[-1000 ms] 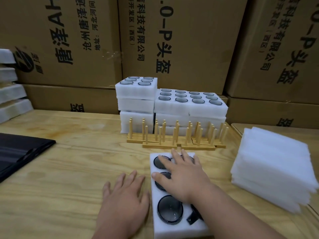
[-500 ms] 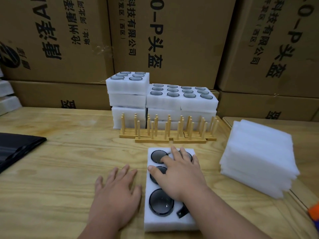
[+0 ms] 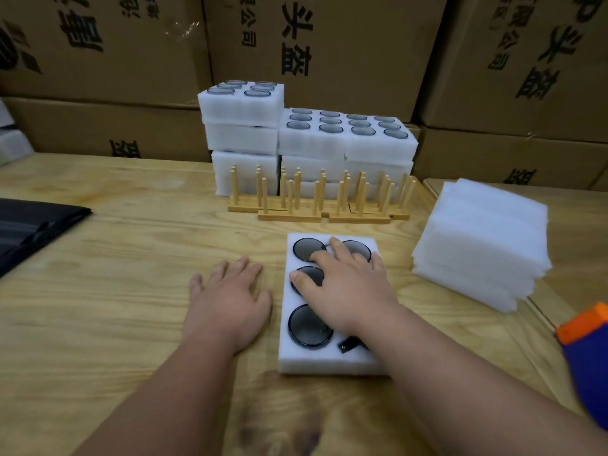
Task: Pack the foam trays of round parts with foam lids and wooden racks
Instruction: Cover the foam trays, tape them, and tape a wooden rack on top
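Note:
A white foam tray (image 3: 316,362) with dark round parts (image 3: 308,325) in its pockets lies on the wooden table in front of me. My right hand (image 3: 350,291) rests flat on the tray, fingers spread over the far pockets, covering the right column. My left hand (image 3: 228,299) lies flat on the table just left of the tray, holding nothing. Wooden peg racks (image 3: 317,200) stand in a row behind the tray. A stack of thin foam lids (image 3: 480,241) sits to the right.
Stacks of filled foam trays (image 3: 345,136) stand behind the racks against cardboard boxes (image 3: 329,44). A black flat object (image 3: 29,228) lies at the left table edge. An orange and blue thing (image 3: 589,350) shows at the right edge.
The view has shifted left and down a little between frames. Both hands keep their places, the right on the tray and the left beside it.

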